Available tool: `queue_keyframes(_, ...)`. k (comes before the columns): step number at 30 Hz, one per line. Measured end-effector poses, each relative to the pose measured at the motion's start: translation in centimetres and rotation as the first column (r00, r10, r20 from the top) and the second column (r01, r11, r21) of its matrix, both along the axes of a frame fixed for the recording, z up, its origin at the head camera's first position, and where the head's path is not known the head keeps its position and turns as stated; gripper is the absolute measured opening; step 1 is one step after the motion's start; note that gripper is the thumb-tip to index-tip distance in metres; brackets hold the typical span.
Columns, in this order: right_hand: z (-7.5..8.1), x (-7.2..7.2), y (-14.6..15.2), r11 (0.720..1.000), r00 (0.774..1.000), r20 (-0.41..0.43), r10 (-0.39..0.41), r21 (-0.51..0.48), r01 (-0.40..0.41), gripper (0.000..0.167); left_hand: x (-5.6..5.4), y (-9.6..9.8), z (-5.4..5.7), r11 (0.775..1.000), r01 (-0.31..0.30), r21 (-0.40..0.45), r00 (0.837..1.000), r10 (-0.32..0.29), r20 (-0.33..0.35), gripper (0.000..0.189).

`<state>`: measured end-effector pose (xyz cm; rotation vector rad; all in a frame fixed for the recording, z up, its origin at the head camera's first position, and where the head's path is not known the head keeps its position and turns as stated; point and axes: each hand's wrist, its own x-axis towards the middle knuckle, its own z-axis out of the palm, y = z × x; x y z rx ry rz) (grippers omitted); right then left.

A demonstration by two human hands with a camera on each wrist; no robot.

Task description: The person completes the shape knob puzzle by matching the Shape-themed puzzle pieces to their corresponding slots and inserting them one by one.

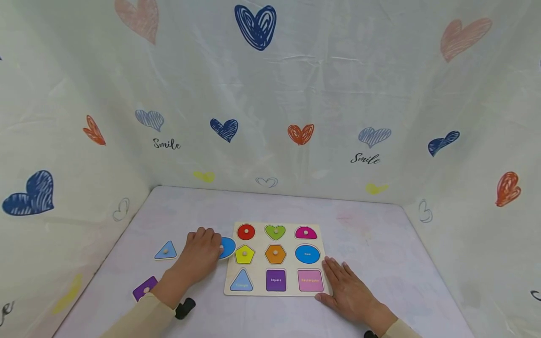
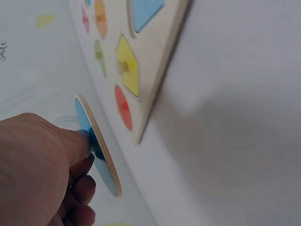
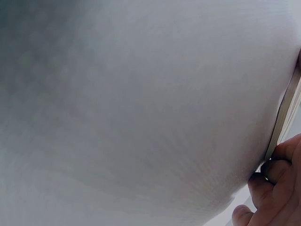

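Note:
My left hand pinches a blue oval puzzle piece by its knob, just left of the wooden puzzle board. In the left wrist view the oval piece is tilted and held off the table. My right hand lies with straight fingers against the board's right edge. Filled board spots include a red circle, a green heart, a magenta half circle, a yellow pentagon and an orange hexagon. The blue oval slot shows its printed label.
Left of the board lie a blue triangle piece and a purple piece, the latter partly hidden by my left forearm. A white sheet with printed hearts hangs behind and beside the pale table.

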<state>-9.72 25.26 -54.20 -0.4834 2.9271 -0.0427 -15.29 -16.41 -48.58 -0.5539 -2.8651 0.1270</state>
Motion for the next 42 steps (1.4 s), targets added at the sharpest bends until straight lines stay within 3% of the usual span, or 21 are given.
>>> queue_keyframes(15, 0.0, 0.0, 0.2, 1.0, 1.0, -0.022, 0.016, 0.0, -0.016, 0.1, -1.7, 4.8, 0.6, 0.999, 0.051, -0.003, 0.998, -0.051, 0.023, 0.05)
queue_keyframes(29, -0.1, -0.1, 0.3, 0.999, 0.998, -0.043, 0.042, 0.022, -0.041, 0.098, -2.7, 10.4, 0.9, 0.991, 0.128, 0.028, 0.988, -0.13, 0.088, 0.043)
queue_keyframes(35, -0.1, -0.1, 0.3, 0.999, 0.999, -0.032, 0.041, 0.036, -0.04, 0.099, -3.2, 13.5, 0.4, 0.99, 0.142, -0.007, 0.979, -0.14, 0.151, 0.049)
queue_keyframes(42, -0.1, 0.0, 0.5, 0.998, 0.998, -0.037, 0.05, 0.039, -0.048, 0.099, -3.7, 16.6, -0.7, 0.982, 0.188, -0.025, 0.97, -0.182, 0.16, 0.043)
